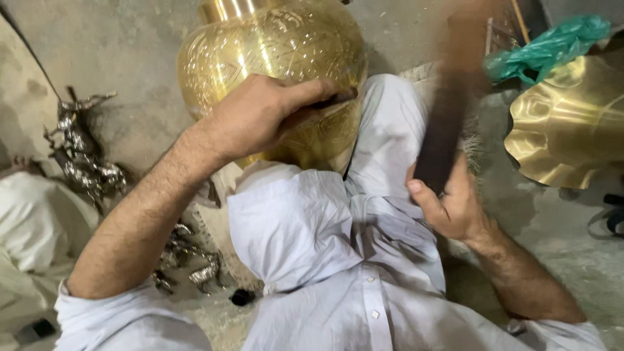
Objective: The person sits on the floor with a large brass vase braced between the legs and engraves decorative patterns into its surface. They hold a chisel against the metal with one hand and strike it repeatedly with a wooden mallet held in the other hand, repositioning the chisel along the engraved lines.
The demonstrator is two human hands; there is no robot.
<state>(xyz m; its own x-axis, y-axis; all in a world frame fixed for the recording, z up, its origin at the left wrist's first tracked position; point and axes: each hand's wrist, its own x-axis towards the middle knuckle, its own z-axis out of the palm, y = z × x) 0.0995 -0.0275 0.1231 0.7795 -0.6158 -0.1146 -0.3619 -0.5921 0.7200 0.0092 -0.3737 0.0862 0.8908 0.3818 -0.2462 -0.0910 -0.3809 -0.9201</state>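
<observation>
Brass vase [273, 58], top cut off, hides the chisel tip; left fingers [305, 91] grip it, right fingers [426, 195] clasp a blurred mallet [448, 110].

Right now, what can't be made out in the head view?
- Engraved round brass vase: top cut off by the frame edge.
- Thin dark tool: mostly hidden under the left hand.
- Long dark bar in the right hand: motion-blurred, upper end indistinct.
</observation>
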